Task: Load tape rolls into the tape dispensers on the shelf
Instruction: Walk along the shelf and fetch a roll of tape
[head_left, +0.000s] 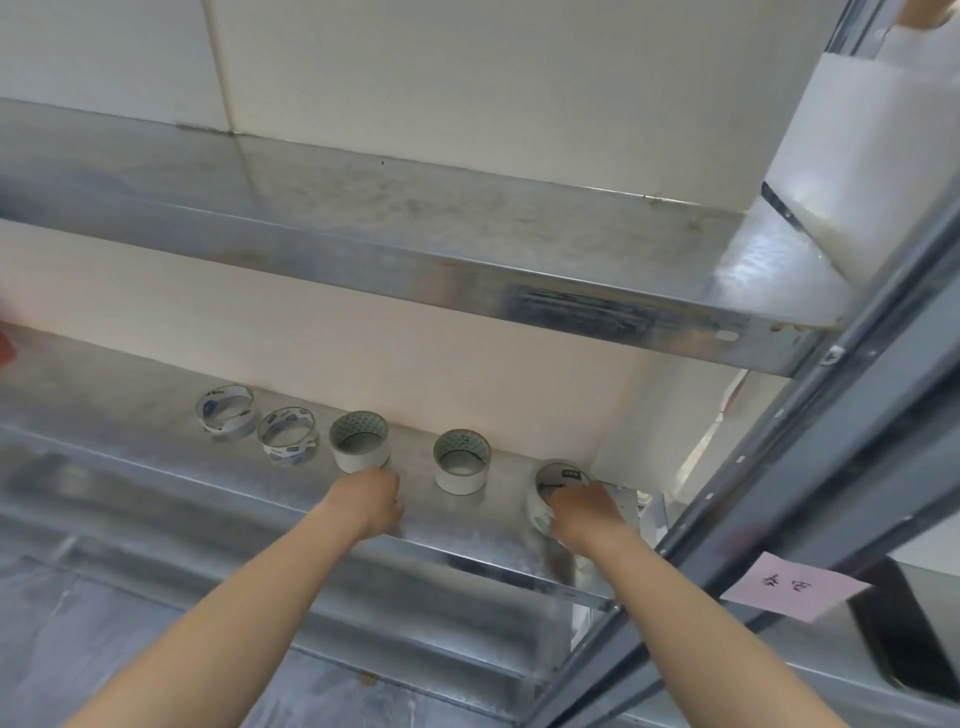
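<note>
Several tape rolls stand in a row on a metal shelf (156, 467). Two thin, nearly used-up rolls (226, 408) (287, 434) are at the left. A thick white roll (359, 441) and another thick white roll (461, 461) stand in the middle. My left hand (371, 499) reaches to the front of the first thick roll and touches its lower edge; its fingers are hidden. My right hand (584, 512) grips a tilted roll (550, 493) at the right end of the row. No tape dispenser is visible.
An upper metal shelf (467, 249) hangs over the row. A grey upright post (810, 467) runs diagonally at the right, with a pink paper note (795, 587) stuck on it. A red object (5, 348) shows at the far left edge.
</note>
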